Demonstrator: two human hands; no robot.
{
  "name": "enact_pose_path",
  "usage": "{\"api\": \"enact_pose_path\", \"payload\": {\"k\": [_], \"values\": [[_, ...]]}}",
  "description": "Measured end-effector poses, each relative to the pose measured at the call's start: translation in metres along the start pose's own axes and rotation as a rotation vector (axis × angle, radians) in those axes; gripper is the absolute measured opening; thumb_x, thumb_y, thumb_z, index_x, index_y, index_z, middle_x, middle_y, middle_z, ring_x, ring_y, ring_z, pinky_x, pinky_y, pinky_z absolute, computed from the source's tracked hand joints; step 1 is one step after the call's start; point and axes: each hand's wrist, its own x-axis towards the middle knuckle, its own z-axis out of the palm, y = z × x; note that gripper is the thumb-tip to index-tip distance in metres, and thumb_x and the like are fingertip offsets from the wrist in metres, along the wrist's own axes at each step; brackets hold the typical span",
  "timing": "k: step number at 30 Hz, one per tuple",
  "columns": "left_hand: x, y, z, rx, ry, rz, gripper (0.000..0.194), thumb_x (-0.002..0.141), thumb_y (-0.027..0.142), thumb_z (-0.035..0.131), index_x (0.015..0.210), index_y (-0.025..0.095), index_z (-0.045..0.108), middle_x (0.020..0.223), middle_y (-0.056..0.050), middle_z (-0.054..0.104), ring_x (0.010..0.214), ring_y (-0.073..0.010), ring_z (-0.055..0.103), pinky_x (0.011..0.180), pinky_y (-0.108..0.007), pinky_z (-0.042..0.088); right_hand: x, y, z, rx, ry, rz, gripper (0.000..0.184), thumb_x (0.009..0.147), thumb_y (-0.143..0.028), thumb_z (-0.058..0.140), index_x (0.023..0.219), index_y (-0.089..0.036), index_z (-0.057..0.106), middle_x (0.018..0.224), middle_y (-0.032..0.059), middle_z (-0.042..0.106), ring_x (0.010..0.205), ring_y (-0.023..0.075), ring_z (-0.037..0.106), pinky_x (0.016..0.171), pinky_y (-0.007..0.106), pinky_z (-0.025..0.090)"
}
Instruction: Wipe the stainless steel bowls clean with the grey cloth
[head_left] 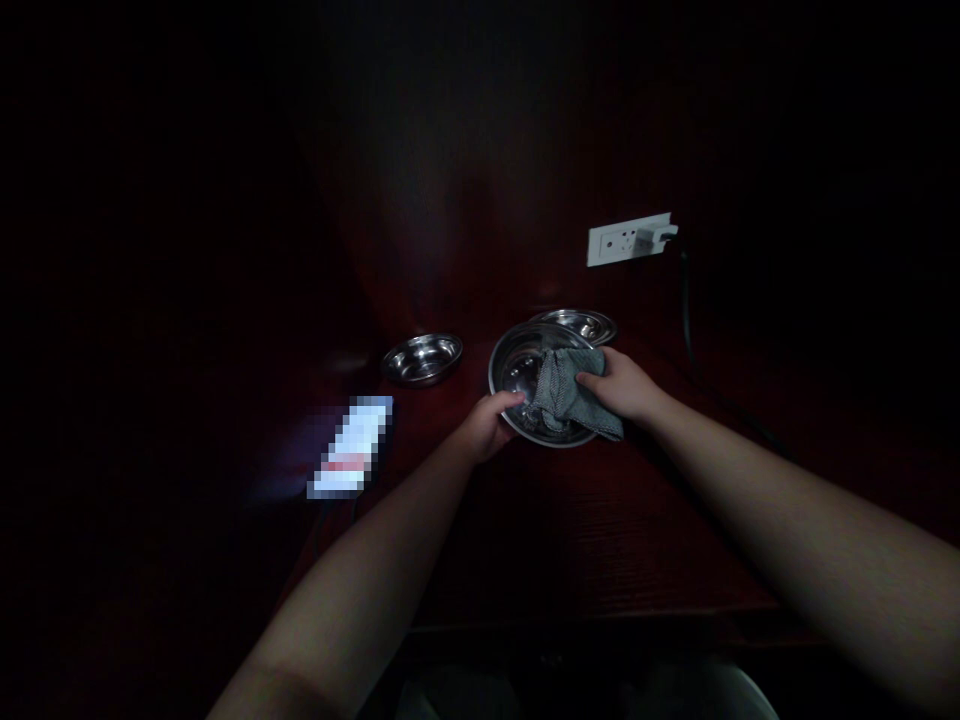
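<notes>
A round stainless steel bowl (514, 350) is tilted toward me above the dark red table. My left hand (491, 425) grips its lower left rim, with the thumb over the edge and the other fingers hidden behind. In my right hand (619, 385) is a grey cloth (570, 385), which lies over the right part of the bowl's inside and hangs past its rim. The thumb presses on the cloth; the remaining fingers are mostly covered. Partly hidden behind the bowl is a shiny metal dish (589, 325).
A second shallow metal bowl (424, 360) stands at the left on the table (585, 530). Nearer me is a lit, blurred-out screen (351, 448). A white wall socket (628, 240) holds a plug, and its black cable (686, 310) runs down at the right.
</notes>
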Motion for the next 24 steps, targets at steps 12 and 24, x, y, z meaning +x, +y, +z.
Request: {"api": "enact_pose_path", "payload": {"k": [12,24], "values": [[-0.0009,0.0008,0.0016,0.001,-0.013,0.003,0.033,0.064,0.023,0.062,0.096,0.011,0.064,0.085,-0.009,0.069,0.089,-0.0237,0.064,0.091,-0.042,0.042,-0.0010,-0.0016,0.0000,0.009,0.007,-0.011,0.033,0.072,-0.022,0.058,0.104,-0.015,0.055,0.098,0.0106,0.066,0.086,0.0216,0.063,0.079,0.036,0.050],[0.0001,0.0003,0.0006,0.001,0.000,0.003,0.033,0.064,0.022,0.062,0.094,0.010,0.064,0.084,-0.009,0.070,0.086,-0.0230,0.064,0.091,-0.041,0.042,-0.0014,-0.0020,-0.0001,0.000,-0.002,0.006,0.035,0.073,-0.023,0.058,0.106,-0.015,0.054,0.100,0.0102,0.066,0.086,0.0203,0.063,0.079,0.034,0.050]]}}
